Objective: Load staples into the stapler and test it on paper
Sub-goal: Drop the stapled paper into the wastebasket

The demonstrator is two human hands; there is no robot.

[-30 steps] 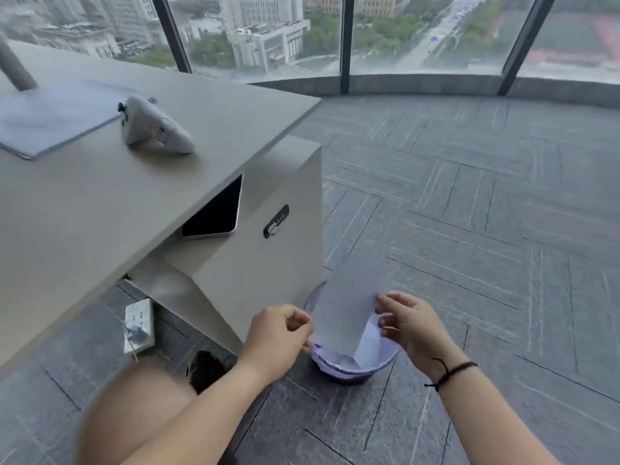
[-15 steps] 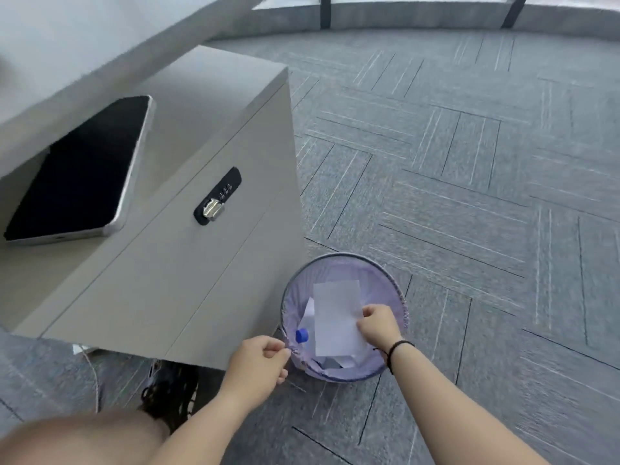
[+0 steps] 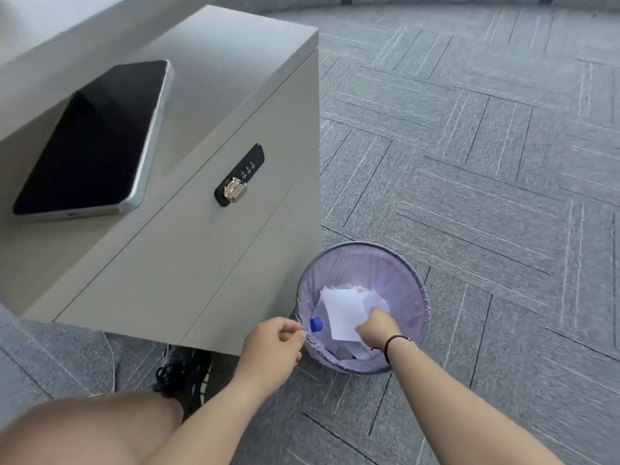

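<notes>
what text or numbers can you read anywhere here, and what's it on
Nothing can be read.
Combination lock on the cabinet: three number dials, digits too small and blurred to read.
Tablet on top of the cabinet: screen dark, no text.
Paper that the right hand puts in the bin: blank on the side that shows.
Blue bottle cap: no marking visible.

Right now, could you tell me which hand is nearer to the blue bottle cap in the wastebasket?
Left. The left hand sits just outside the wastebasket rim, right beside the blue bottle cap. The right hand is inside the basket on the white paper, farther across.
</notes>
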